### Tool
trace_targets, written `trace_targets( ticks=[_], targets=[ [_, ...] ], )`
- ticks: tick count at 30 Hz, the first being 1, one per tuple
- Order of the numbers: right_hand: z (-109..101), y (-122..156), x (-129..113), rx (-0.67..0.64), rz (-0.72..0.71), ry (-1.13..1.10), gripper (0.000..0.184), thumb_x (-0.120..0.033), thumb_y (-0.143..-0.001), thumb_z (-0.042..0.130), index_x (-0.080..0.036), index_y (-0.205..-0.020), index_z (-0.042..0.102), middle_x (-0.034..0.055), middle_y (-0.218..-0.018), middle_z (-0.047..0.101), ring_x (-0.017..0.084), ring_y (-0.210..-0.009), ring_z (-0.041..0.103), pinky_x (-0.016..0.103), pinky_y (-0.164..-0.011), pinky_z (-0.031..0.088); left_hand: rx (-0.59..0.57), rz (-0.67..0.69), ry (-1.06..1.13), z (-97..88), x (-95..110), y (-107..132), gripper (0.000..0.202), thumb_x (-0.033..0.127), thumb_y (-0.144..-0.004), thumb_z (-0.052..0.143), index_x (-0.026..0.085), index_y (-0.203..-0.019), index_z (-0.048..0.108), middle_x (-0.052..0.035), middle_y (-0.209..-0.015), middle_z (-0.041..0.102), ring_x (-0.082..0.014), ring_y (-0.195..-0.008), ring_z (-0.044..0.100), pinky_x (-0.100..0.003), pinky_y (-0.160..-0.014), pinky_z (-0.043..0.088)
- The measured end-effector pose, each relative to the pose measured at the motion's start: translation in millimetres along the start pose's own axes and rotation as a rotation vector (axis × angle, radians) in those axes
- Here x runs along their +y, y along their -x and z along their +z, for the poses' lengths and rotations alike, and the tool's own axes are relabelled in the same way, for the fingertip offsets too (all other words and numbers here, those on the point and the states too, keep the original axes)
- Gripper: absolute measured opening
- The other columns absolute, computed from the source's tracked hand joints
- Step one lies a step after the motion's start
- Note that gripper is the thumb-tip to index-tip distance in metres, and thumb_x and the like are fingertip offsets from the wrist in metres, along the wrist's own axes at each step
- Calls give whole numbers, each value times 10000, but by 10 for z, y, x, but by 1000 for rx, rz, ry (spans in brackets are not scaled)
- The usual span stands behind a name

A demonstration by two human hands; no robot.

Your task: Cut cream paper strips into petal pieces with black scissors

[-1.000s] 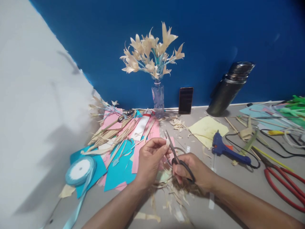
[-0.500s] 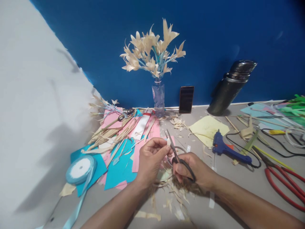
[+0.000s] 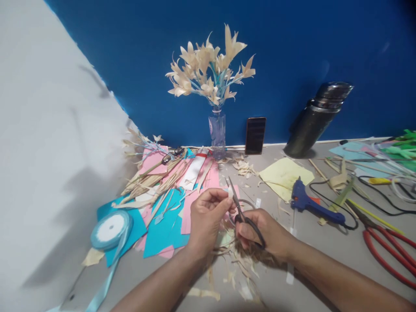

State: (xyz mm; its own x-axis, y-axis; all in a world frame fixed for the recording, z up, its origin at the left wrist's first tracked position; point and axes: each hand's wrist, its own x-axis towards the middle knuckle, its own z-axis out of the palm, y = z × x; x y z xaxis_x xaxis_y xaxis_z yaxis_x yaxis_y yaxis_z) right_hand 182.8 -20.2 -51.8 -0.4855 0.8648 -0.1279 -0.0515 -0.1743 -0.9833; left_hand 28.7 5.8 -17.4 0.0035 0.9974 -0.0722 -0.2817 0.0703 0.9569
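Observation:
My left hand (image 3: pixel 208 219) pinches a small pale piece of husk (image 3: pixel 230 191) between thumb and fingers. My right hand (image 3: pixel 260 229) grips a pair of scissors (image 3: pixel 239 207) by the black handles, its blades pointing up and lying against the pale piece. Below both hands, thin husk scraps (image 3: pixel 242 264) are scattered on the grey table. To the left, pink and turquoise paper sheets (image 3: pixel 167 234) lie under a bundle of dry husk strips (image 3: pixel 159 177).
A light blue ribbon roll (image 3: pixel 112 229) sits at left. Behind stand a bottle (image 3: pixel 218 134) of husk flowers (image 3: pixel 208 65), a phone (image 3: pixel 255 135) and a dark flask (image 3: pixel 313 123). At right are a blue glue gun (image 3: pixel 313 206), its cable and red-handled shears (image 3: pixel 386 245).
The view has shifted very slightly, so the scene sits a little further right. Both hands, the scissors and the pale piece keep nearly the same pose.

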Motion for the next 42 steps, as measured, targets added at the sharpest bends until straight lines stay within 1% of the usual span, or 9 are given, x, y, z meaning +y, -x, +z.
trace_targets(
  ticks=[3,7,12,19,27,30,34,37,42],
  targets=[
    [9,-4,13,9,21,-23,589,-711,-741,656,-140,-625,573,15,-553,564,90,-471,432,229,-460,283,3,-9,-4,9,2,0,188,200,-664,799,151,-754,641,3,-619,662,-117,-569,620,-213,-571,487],
    [16,2,-6,4,38,-18,603,-730,-722,657,-145,-614,560,11,-544,552,90,-466,431,226,-447,289,-8,-16,-11,7,-2,0,170,194,-684,782,150,-760,636,-4,-610,671,-114,-567,616,-208,-567,486],
    [29,7,-25,22,48,-15,616,-745,-707,655,-146,-608,552,9,-538,538,80,-452,402,222,-424,265,-3,-26,-8,-4,-5,7,200,218,-671,799,145,-782,649,-10,-620,675,-122,-573,624,-222,-576,490],
    [47,2,-55,53,82,1,629,-771,-664,661,-159,-575,545,10,-512,527,87,-426,402,229,-386,265,-42,-19,21,-35,-38,-21,170,191,-704,782,149,-809,656,0,-631,679,-117,-590,638,-215,-592,494],
    [44,-2,-81,83,81,25,605,-735,-659,686,-156,-536,559,7,-487,520,96,-432,423,230,-414,303,-69,0,42,-66,-78,-30,186,183,-718,779,162,-854,654,15,-665,675,-111,-609,646,-211,-597,493],
    [45,-12,-68,89,83,45,585,-714,-661,698,-158,-543,559,2,-492,521,99,-440,425,228,-421,310,-97,-7,48,-81,-74,-37,166,192,-739,764,170,-858,651,19,-682,673,-114,-624,651,-218,-611,501],
    [65,-18,-32,122,104,52,543,-660,-642,750,-167,-559,538,-16,-502,512,97,-455,419,219,-429,309,-126,-19,58,-104,-44,-54,114,238,-785,723,165,-809,638,16,-683,653,-116,-614,629,-234,-605,503],
    [78,-12,-15,115,102,59,515,-620,-657,764,-166,-582,534,-24,-517,516,93,-472,412,212,-443,306,-119,-11,47,-116,-27,-70,121,233,-781,715,157,-765,622,20,-637,620,-111,-569,594,-230,-562,481],
    [78,-3,-14,96,102,68,482,-580,-680,768,-158,-601,548,-25,-520,531,91,-475,419,205,-446,297,-116,-19,20,-122,-18,-78,110,212,-767,708,155,-747,617,23,-597,604,-112,-553,581,-229,-562,477]
  ],
)
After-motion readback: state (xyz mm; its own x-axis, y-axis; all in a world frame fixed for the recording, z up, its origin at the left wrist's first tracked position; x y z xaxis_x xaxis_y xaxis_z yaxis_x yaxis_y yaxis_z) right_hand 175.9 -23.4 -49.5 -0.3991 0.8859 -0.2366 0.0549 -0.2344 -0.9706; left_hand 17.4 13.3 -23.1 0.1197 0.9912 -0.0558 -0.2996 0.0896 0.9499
